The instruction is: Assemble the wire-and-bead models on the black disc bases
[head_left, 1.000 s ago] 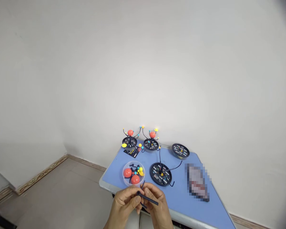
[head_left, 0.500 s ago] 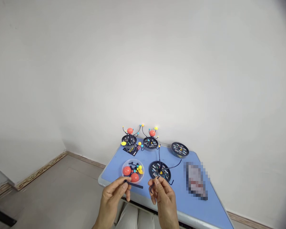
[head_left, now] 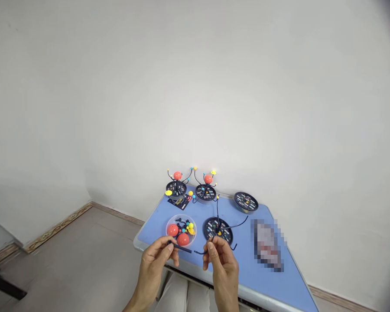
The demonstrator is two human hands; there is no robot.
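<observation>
A straight, dark rod (head_left: 183,248) with a thicker knob at one end is pinched at that end by the left grip (head_left: 157,255), its plain tip pointing right. Just beside that tip is the end of a thinner, curved black rod (head_left: 200,253), held between the right grip's (head_left: 221,258) thumb and fingers; beyond them, a clear bowl (head_left: 170,220) and a round black base (head_left: 210,228) stand on the blue worktop (head_left: 247,268).

Pale off-white trousers (head_left: 174,297) are worn, while left hand (head_left: 156,256) and right hand (head_left: 221,260) are bare.
</observation>
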